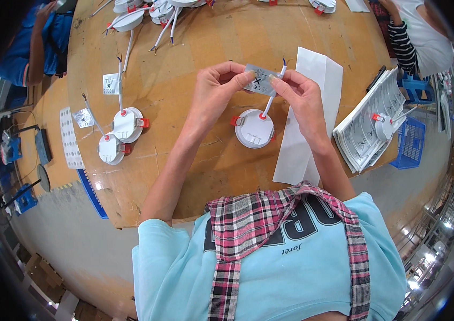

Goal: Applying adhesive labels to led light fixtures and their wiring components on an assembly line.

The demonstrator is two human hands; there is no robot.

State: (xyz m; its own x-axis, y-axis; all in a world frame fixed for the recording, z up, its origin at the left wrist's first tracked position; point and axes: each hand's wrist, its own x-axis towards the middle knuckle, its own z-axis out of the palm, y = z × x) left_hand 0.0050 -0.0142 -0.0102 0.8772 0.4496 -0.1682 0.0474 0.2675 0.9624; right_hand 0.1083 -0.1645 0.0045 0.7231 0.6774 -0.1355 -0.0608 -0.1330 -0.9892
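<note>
Silver label (259, 84): L hand (215, 91) and R hand (303, 96) pinch it, 1 end each, at the cable (268, 107) of the white round fixture (254, 131) on the counter (171, 88). Can't tell if label encircles cable. Caution: uneven finger pressure or skewed edges may crease it, esp. if adhesive; a tug on the cable could shift the fixture.

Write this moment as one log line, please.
left hand: pinching silver label | right hand: pinching label at cable | white lamp: on table
</note>
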